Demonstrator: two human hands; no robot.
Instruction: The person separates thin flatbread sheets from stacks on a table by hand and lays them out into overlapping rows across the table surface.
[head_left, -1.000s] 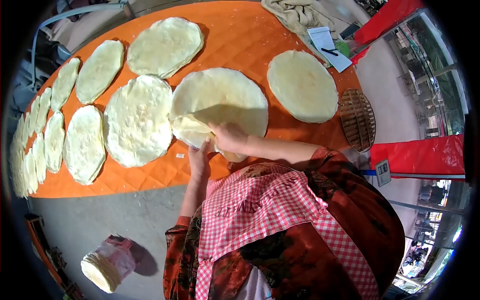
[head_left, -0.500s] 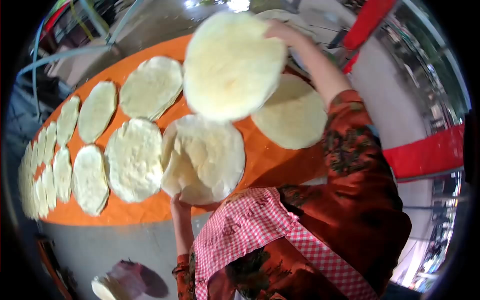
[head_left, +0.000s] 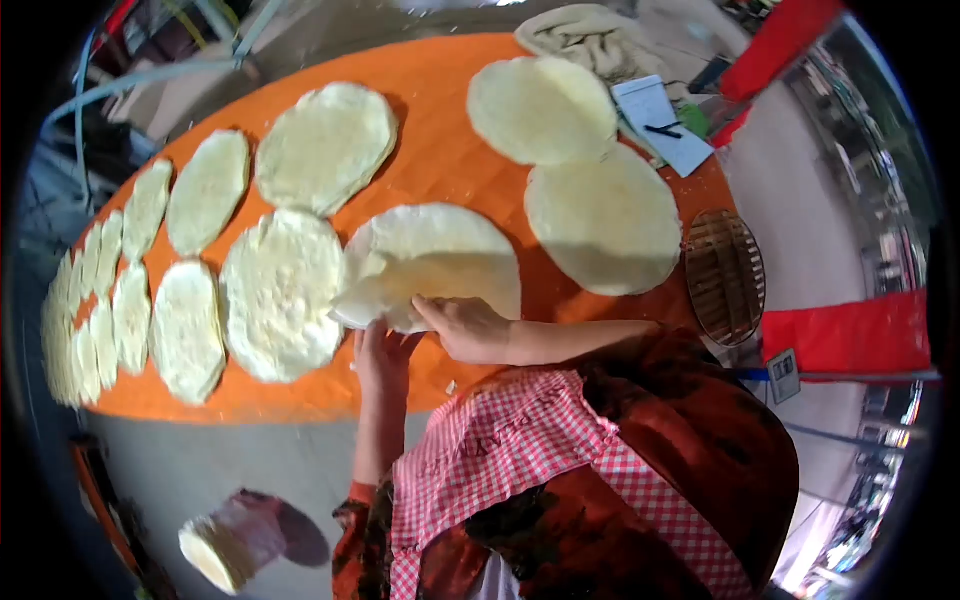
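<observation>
A round flatbread stack [head_left: 440, 240] lies on the orange cloth [head_left: 440, 130] before me, its near left edge lifted and folded. My left hand [head_left: 382, 350] pinches that lifted near edge from below. On the same folded layer rests my right hand [head_left: 465, 325], thumb and fingers closed at its edge, just right of my left hand. A single flatbread [head_left: 543, 110] lies at the back, partly touching another flatbread [head_left: 603, 220] on the right. To the left sits a bumpy flatbread pile [head_left: 283, 295].
More flatbread piles [head_left: 190, 330] line the cloth to the left. At the right are a woven rack [head_left: 722, 278], a notepad [head_left: 650, 105] with a pen, and a crumpled cloth [head_left: 590, 45]. A bagged stack [head_left: 215, 550] stands on the floor, lower left.
The flatbread that my right hand held up is now lying at the back of the cloth. My right hand has come back to the stack beside my left hand.
</observation>
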